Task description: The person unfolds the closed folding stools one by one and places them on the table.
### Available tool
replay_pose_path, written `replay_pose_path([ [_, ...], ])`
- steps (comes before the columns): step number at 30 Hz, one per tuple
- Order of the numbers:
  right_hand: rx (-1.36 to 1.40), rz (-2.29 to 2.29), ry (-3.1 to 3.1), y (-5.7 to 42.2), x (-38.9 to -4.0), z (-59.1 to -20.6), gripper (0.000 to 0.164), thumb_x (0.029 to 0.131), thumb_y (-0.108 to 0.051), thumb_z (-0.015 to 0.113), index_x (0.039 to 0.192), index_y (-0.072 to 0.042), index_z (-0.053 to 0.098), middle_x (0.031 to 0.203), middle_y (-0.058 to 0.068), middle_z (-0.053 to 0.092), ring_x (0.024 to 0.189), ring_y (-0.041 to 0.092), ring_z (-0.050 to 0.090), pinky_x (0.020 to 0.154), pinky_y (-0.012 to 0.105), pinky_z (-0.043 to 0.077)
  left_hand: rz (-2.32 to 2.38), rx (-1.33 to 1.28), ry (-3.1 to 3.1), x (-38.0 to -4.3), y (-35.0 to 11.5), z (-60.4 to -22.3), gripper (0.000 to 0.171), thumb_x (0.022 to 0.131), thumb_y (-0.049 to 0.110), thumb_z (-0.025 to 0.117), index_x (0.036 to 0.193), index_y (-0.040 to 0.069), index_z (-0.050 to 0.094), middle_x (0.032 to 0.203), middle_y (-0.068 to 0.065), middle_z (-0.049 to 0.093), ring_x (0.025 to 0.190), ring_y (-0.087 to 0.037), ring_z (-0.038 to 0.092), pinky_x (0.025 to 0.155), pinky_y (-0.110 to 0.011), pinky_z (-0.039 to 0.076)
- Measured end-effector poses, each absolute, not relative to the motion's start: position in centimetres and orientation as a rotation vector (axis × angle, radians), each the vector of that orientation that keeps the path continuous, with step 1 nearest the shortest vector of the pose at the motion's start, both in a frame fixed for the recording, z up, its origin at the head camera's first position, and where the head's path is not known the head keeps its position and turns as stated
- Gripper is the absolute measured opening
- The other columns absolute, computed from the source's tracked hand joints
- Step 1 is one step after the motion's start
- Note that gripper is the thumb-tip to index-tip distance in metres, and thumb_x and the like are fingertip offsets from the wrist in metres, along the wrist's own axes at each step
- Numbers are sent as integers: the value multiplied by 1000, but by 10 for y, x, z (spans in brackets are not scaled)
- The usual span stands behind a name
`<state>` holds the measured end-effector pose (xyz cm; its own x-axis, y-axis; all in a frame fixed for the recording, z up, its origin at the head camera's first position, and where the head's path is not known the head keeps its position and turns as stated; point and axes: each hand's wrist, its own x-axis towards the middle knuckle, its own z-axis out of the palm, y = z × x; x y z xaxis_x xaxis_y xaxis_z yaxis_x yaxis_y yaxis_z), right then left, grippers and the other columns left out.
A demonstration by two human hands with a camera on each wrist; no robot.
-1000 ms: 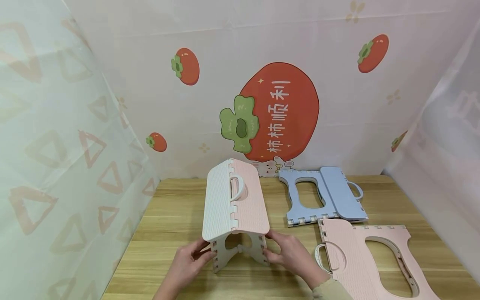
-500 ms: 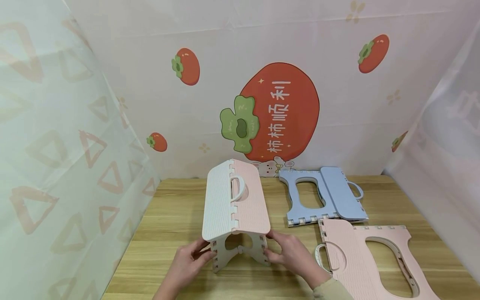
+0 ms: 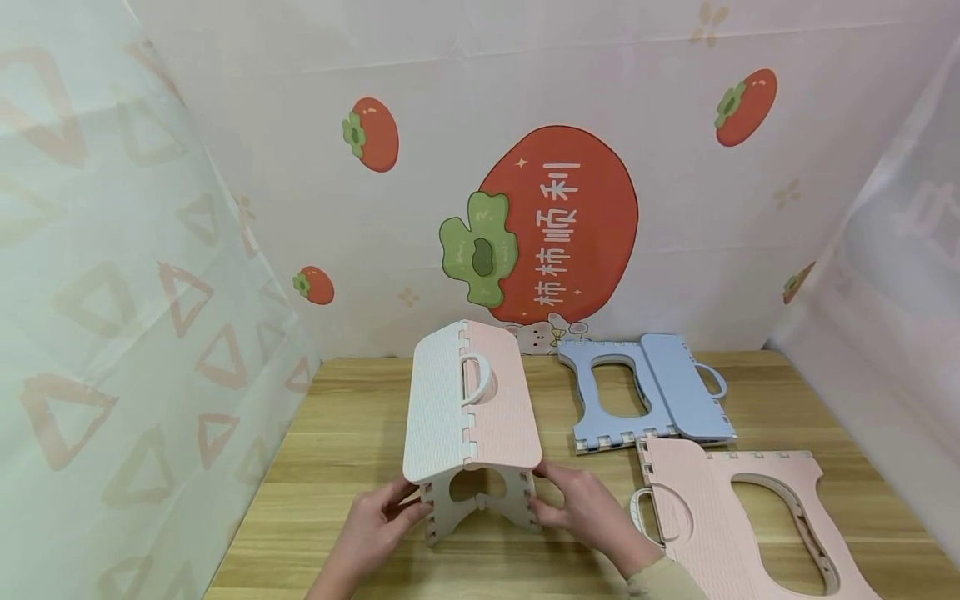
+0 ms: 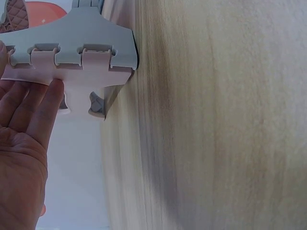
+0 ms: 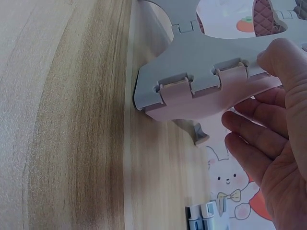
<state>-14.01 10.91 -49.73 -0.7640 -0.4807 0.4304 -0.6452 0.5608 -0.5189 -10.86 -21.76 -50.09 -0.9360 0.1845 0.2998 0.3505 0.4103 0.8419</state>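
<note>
Nearest: a pale sleeve [image 3: 663,581] at the right wrist. Left hand [image 3: 369,527] and right hand [image 3: 588,512] are at the near end of a folding stool [image 3: 506,417], one on each side. Each grips the stool's leg edge, thumb on the pale front panel [image 3: 444,515], fingers behind on the pink side; the wrist views show the finger hold as light, fingers only slightly bent.

The stool stands upright on the wooden table [image 3: 341,442], left of the other two. Its seat peaks along the middle like a roof, left half whitish, right half pink; a white handle [image 3: 486,379] stands at the ridge. The front panel bends at its middle hinge.

Right of the right hand, a pink stool [image 3: 708,517] lies folded flat, handle side toward that hand, lower part out of frame. Just beyond it lies a blue stool [image 3: 686,387], also flat, handle pointing right; cannot tell whether the two touch.

Farthest: a pale backdrop [image 3: 420,217] printed with red fruit [image 3: 600,225] and a small rabbit [image 3: 534,335].
</note>
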Motion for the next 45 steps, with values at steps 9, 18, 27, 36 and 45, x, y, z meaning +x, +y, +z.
replay_pose_path([
  [9,954,992,-2519,110,-141,-500,41,85,-11,78,125,-10,67,114,5,77,102,24,74,83,39,63,-1543,-465,-2514,-108,-217,-501,38,89,14,79,126,7,70,122,-15,72,108,-27,70,82,-24,60],
  [18,948,987,-2555,111,-142,-500,41,87,-13,78,127,-10,67,115,5,77,104,24,74,84,40,63,-1535,-412,-2525,-108,-216,-502,38,89,15,80,126,10,71,122,-13,73,109,-30,71,82,-23,60],
  [27,953,1008,-2589,112,-142,-498,40,89,-13,77,128,-10,67,117,5,76,105,24,73,85,40,63,-1548,-393,-2536,-109,-217,-503,38,90,16,79,127,11,71,123,-13,72,111,-31,70,82,-22,60],
  [36,981,999,-2603,115,-142,-494,41,92,-17,76,131,-9,66,119,6,75,105,25,73,87,42,62,-1645,-325,-2573,-107,-217,-499,40,90,19,79,127,8,70,125,-17,71,114,-37,68,87,-29,61],
  [45,990,1006,-2618,122,-141,-491,43,97,-29,72,137,-13,64,127,2,72,112,21,71,92,40,60,-1653,-349,-2619,-105,-220,-490,41,93,22,77,129,4,68,126,-17,71,114,-30,69,93,-35,60],
])
